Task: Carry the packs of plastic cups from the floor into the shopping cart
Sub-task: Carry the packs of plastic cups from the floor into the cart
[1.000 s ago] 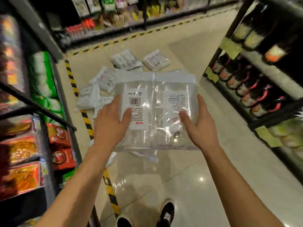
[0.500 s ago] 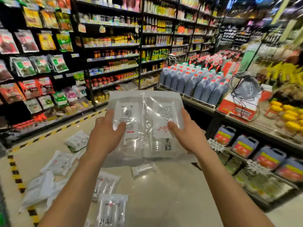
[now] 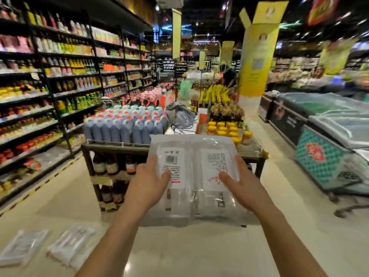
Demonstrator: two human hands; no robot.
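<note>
I hold a clear pack of plastic cups (image 3: 191, 176) with two white labels flat in front of me at chest height. My left hand (image 3: 147, 184) grips its left side and my right hand (image 3: 244, 186) grips its right side, thumbs on top and fingers hidden underneath. Two more packs of cups (image 3: 23, 246) (image 3: 69, 244) lie on the floor at the lower left. A wire-mesh cart on castors (image 3: 351, 207) shows partly at the right edge, in front of a freezer.
Straight ahead stands a display table (image 3: 111, 146) loaded with dark jugs and yellow-lidded jars. Stocked shelves (image 3: 40, 108) line the left side. Chest freezers (image 3: 329, 124) run along the right. The pale tiled floor lies between them.
The view has swung up and to the right, from the floor packs to the aisle end. The pack stays held between both hands. The floor packs slid to the lower left.
</note>
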